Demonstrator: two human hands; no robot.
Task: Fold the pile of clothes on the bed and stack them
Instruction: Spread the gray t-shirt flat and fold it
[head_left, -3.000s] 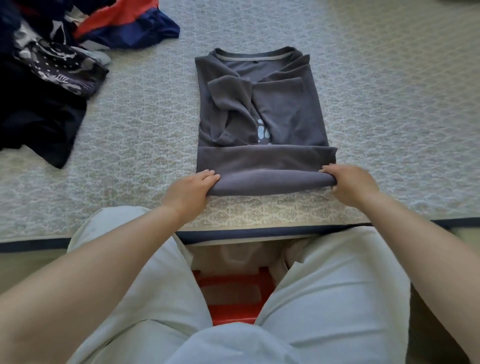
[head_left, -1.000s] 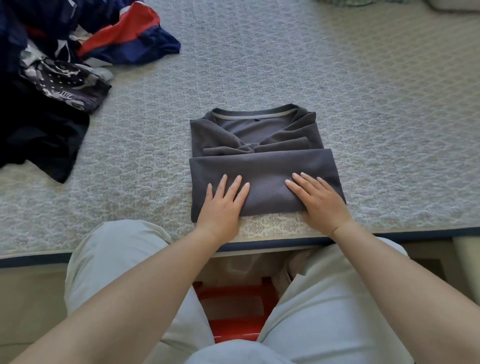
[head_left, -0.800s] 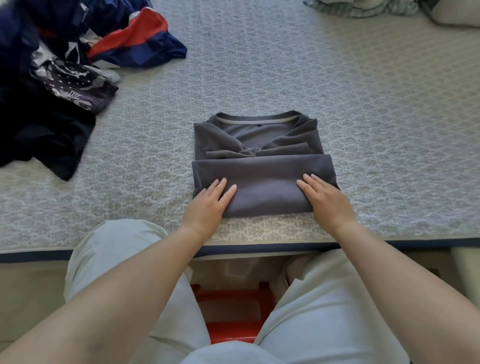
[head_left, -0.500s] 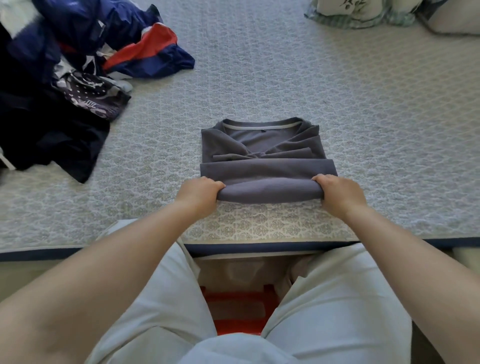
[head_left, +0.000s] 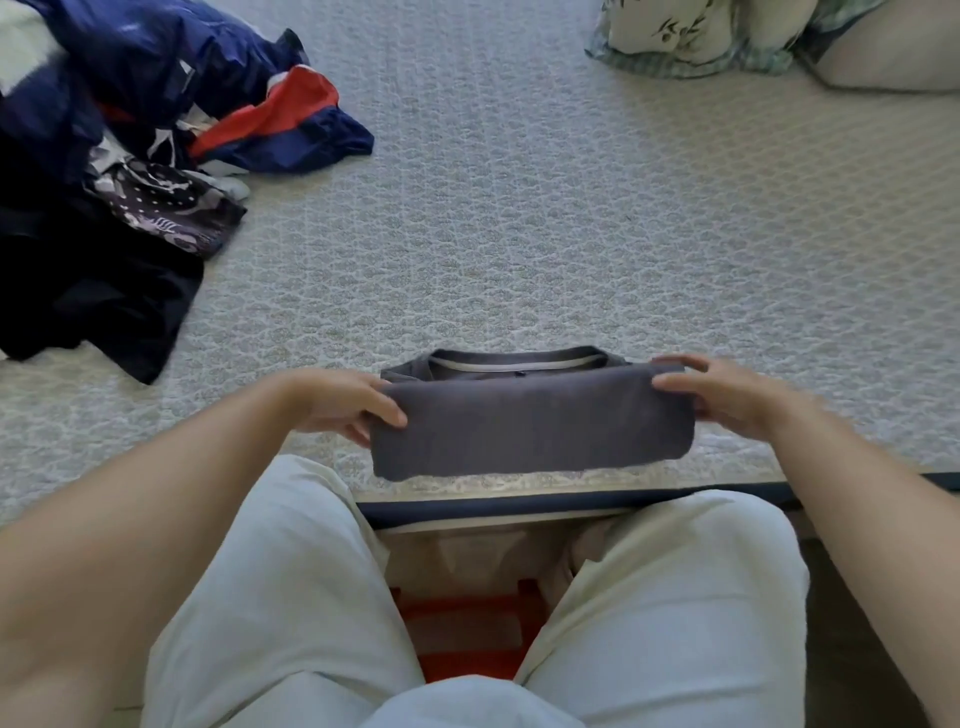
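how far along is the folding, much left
Done: the grey shirt is folded into a compact rectangle, collar showing at the far edge. In hand: the left hand and right hand grip its two ends. Left: the unfolded pile at the far left of the bed; no stack visible yet.

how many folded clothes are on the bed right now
1: the grey shirt, held at its ends by the left hand and right hand. The pile at far left is unfolded.

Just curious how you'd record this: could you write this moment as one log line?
step: final fold | item: grey shirt | left hand: grips left end | right hand: grips right end | unfolded pile: waiting on bed
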